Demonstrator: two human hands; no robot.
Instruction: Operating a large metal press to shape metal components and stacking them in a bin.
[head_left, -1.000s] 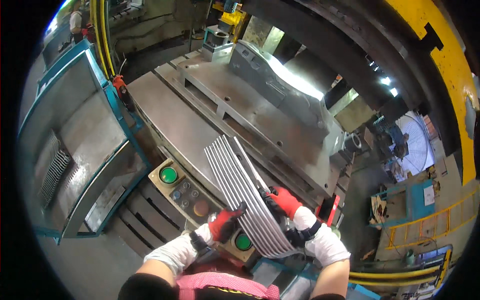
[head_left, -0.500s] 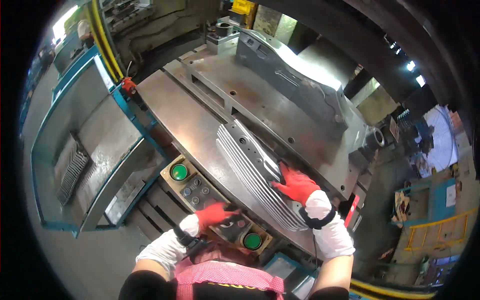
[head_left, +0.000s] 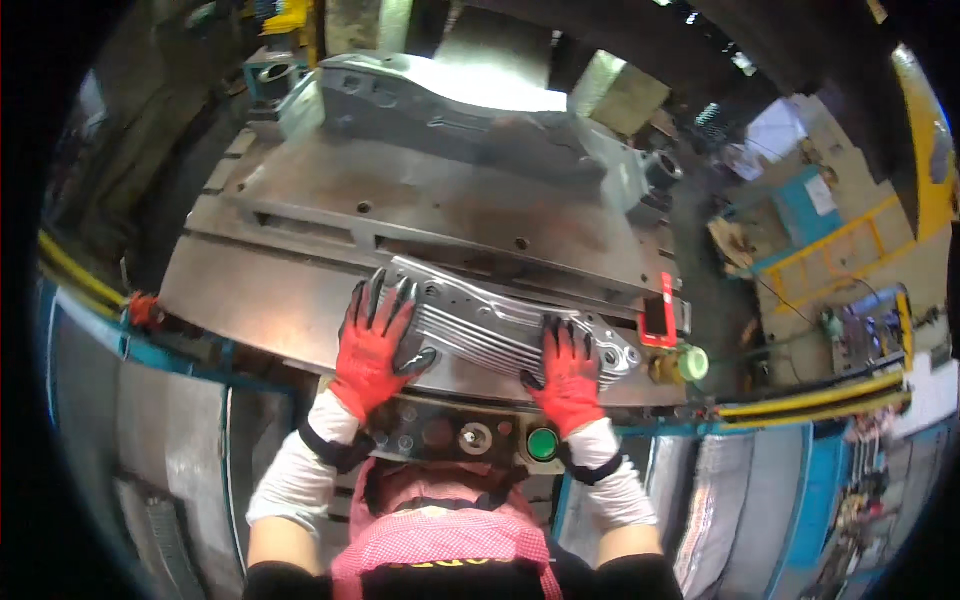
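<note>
A white rectangular sign (head_left: 818, 195) is seen on a blue cabinet (head_left: 800, 212) at the far right, its face too small to be made out.

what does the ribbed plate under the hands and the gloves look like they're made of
The ribbed plate looks like bare pressed sheet metal: silver-grey, shiny highlights along the stamped ribs, punched holes at its ends. The gloves on the left hand and right hand look like red knit fabric with a dark, probably rubbery, coating on the fingertips; white sleeves sit behind.

A grey steel press bed (head_left: 300, 300) is seen. A ribbed metal plate (head_left: 490, 325) is laid flat at its front edge; a contoured die block (head_left: 450, 110) is seated further back.
</note>
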